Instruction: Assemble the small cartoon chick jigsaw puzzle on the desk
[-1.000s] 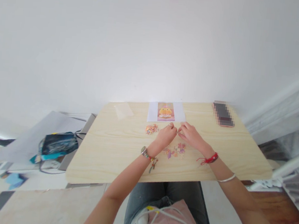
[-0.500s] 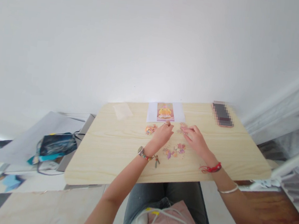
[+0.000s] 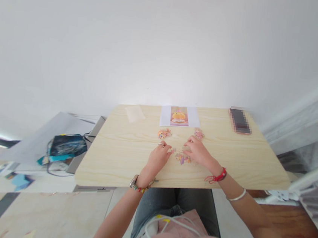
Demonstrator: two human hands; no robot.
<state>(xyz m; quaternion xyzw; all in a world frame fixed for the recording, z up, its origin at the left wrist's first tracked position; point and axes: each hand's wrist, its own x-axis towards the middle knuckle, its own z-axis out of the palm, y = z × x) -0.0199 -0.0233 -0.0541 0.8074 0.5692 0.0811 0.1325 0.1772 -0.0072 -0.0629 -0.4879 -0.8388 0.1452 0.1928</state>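
- Lying btwn L hand [image 3: 158,159] (9 o'clock) & R hand [image 3: 200,152] (2): small multicoloured jigsaw pcs [image 3: 182,159], loose, prob. left to sort.
- Heaped already: orange-pink pc pile [image 3: 164,133], 11 o'clock; pale-pink pile [image 3: 199,134], 1.
- Fingers narrow; can't tell if gripping.

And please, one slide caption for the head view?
Left hand and right hand beside small multicoloured puzzle pieces on a pale wood-grain table, a white printed sheet beyond.
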